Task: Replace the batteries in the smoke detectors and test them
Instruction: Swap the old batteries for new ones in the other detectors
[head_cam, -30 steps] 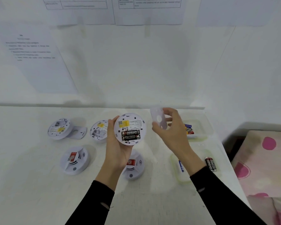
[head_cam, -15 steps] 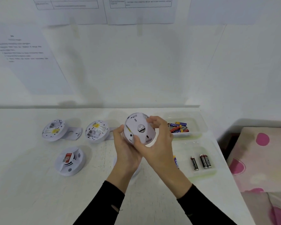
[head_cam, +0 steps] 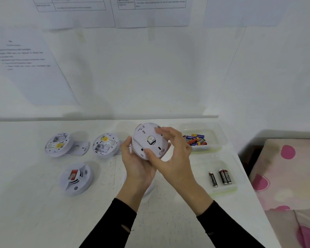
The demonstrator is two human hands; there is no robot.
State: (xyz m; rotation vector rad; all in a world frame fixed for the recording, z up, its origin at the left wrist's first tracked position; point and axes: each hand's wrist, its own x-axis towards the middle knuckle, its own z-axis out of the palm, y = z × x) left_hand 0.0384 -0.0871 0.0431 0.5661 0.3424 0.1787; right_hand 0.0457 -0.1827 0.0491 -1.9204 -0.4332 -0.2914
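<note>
A round white smoke detector (head_cam: 147, 140) is held up above the table, its back plate toward me. My left hand (head_cam: 136, 165) cups it from below and behind. My right hand (head_cam: 172, 151) grips the back plate, thumb on its lower edge and fingers curled over the top. Two opened detectors (head_cam: 56, 144) (head_cam: 106, 145) lie face down at the back left. A closed detector (head_cam: 75, 178) with a red label lies nearer me. Another detector sits mostly hidden under my left wrist.
A clear tray (head_cam: 215, 138) at the back right holds several coloured batteries (head_cam: 195, 139). A nearer clear tray (head_cam: 234, 169) holds three black batteries (head_cam: 220, 178). The table's right edge borders a pink-spotted cloth (head_cam: 290, 176). Paper sheets hang on the wall behind.
One second ago my right hand held the back plate apart from the detector, whose battery showed. The plate now lies on the detector's back and both hands hold the assembly.
</note>
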